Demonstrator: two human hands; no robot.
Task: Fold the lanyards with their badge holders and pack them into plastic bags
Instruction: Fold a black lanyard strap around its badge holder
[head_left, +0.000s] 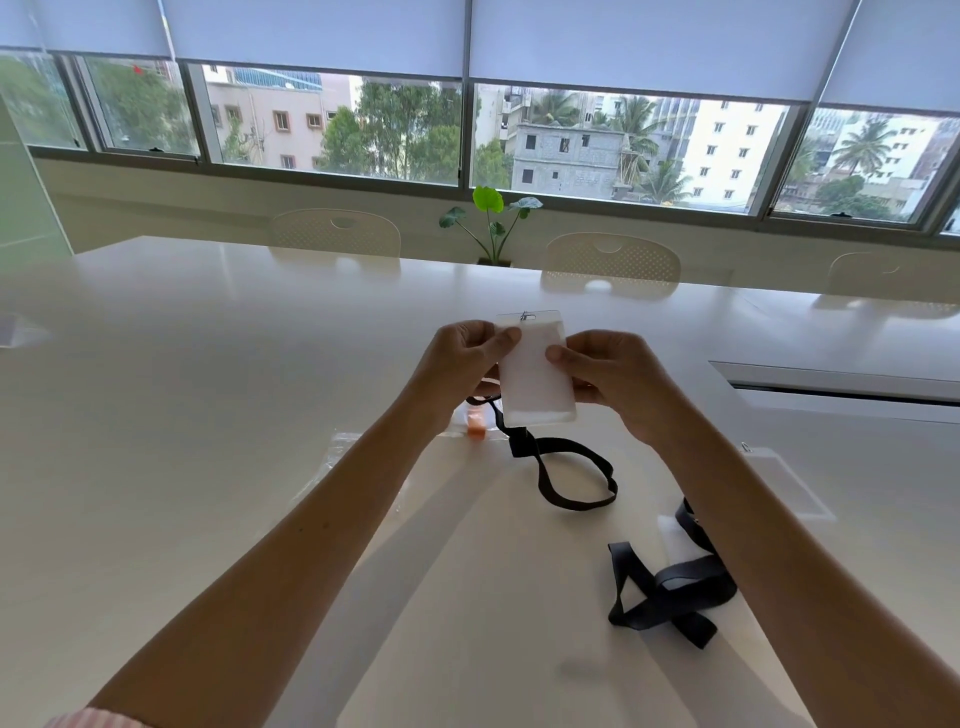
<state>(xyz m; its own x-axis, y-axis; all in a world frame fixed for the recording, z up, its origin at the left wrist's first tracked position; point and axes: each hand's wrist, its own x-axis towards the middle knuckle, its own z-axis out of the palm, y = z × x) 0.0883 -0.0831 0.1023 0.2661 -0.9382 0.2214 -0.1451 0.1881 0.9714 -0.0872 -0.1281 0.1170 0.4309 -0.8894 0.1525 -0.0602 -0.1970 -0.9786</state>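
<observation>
I hold a clear badge holder (535, 374) upright above the white table (208, 389). My left hand (457, 364) pinches its left edge and my right hand (608, 374) pinches its right edge. A metal clip sits at the holder's top. Its black lanyard (571, 473) hangs from behind the holder and loops on the table. A second black lanyard (670, 587) lies bunched at the right, partly under my right forearm. Clear plastic bags (358, 457) lie flat under my left forearm. An orange piece (477, 431) sits by the bags.
Another clear badge holder (789, 483) lies flat at the right, beside my right arm. A cable slot (841, 384) is cut into the table at the right. White chairs (613, 260) and a small plant (493, 223) stand beyond the far edge, below the windows.
</observation>
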